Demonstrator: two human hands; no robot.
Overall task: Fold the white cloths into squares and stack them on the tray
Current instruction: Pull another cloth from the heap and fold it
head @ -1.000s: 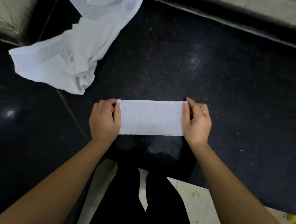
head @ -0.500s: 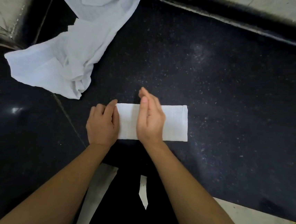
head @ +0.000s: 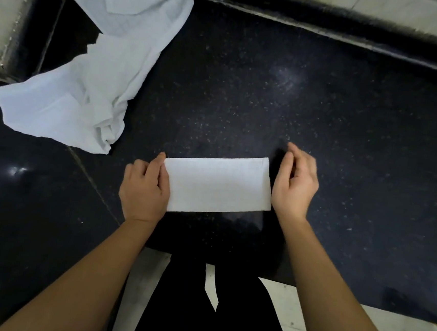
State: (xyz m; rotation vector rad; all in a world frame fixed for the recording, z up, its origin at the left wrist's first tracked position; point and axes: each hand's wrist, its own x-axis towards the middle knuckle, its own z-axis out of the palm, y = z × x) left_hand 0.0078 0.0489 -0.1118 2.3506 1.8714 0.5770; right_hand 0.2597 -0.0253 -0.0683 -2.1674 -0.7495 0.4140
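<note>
Placement suits a fold across the middle: the white folded cloth strip (head: 216, 185) lies flat on the black speckled stone desk (head: 337, 110), its long side running left to right near the front edge and squarely before the person, so either end could be carried over onto the other to make a square. The left grip (head: 144, 187) anchors the strip's left end, with the thumb laid along the top of that edge and the fingers bent close around it. It pinches the end so that, I judge, the cloth cannot slide; whether the fingertips reach beneath is hidden. The right grip (head: 294, 184) sits just beside the right end, fingers loosely curled and parted, holding nothing and at most brushing the near corner. The crumpled heap of unfolded white cloths (head: 94, 86) waits well apart at the far left, out of the working space. No tray is in view.
</note>
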